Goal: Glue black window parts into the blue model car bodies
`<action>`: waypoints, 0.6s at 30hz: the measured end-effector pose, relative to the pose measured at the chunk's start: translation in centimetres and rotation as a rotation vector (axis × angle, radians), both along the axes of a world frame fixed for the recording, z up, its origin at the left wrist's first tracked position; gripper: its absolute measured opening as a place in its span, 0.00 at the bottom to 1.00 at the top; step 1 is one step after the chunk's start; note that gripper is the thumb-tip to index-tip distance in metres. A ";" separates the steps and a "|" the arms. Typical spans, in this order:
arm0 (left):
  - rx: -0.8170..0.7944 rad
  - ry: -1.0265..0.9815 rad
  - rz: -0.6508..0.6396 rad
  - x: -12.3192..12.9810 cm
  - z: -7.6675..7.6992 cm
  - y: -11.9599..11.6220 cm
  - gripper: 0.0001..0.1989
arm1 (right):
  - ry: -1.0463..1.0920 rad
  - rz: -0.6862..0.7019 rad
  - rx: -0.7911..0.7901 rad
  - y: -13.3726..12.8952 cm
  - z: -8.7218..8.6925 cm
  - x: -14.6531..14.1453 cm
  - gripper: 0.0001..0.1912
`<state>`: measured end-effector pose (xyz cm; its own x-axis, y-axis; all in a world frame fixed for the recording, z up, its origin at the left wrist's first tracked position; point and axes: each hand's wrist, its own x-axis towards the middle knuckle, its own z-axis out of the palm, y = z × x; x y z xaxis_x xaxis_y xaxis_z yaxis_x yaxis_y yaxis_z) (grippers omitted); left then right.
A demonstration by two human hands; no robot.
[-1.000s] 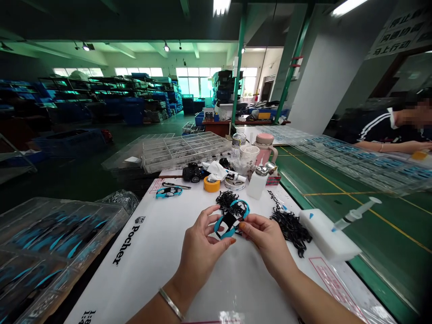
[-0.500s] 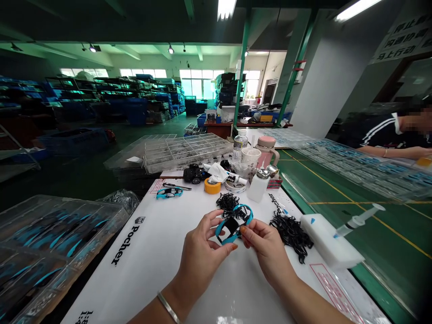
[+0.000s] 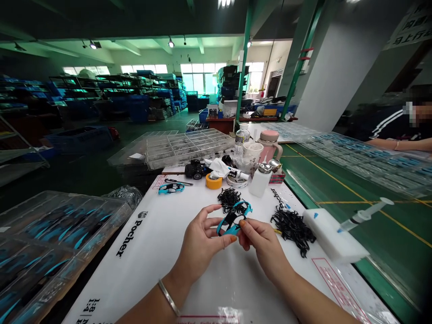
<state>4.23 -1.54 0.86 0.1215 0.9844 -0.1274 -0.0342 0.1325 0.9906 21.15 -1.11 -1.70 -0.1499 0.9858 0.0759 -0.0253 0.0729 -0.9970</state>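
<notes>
Between my hands, above the white table, is a small blue-and-black plastic frame [image 3: 232,220] with openings through it. My left hand [image 3: 202,236] grips its left and lower edge between thumb and fingers. At its right side, my right hand [image 3: 258,234] pinches the edge; whether something small is also in those fingertips I cannot tell. A yellow tip [image 3: 277,231] shows just beyond the right hand. Behind the held frame lies a small pile of black plastic parts [image 3: 227,196], and a larger black pile [image 3: 293,229] is to the right. Another blue frame [image 3: 171,188] rests farther back.
On the right a white foam block [image 3: 334,236] bears a syringe [image 3: 366,215]. A dispenser bottle [image 3: 259,181], orange tape [image 3: 213,182], a cup and a pink flask stand at the back. Trays of blue parts [image 3: 118,208] are at left. A person sits at far right.
The blue-and-black frame has tilted in my hands and now shows more edge-on. My right fingertips have shifted slightly on it. The view has turned a little.
</notes>
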 end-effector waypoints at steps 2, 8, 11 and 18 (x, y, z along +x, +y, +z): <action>-0.018 -0.046 -0.018 0.0 0.1 -0.1 0.38 | 0.023 0.022 -0.016 -0.1 -0.1 0.0 0.27; -0.022 -0.105 -0.069 0.0 0.4 -0.3 0.35 | 0.052 0.011 0.030 -0.3 -0.1 -0.2 0.26; -0.018 -0.123 -0.086 -0.1 0.4 -0.3 0.37 | 0.062 0.027 0.048 -0.2 -0.1 -0.3 0.25; 0.036 -0.078 -0.068 -1.0 0.6 0.1 0.42 | 0.056 -0.144 0.166 0.9 0.5 3.0 0.21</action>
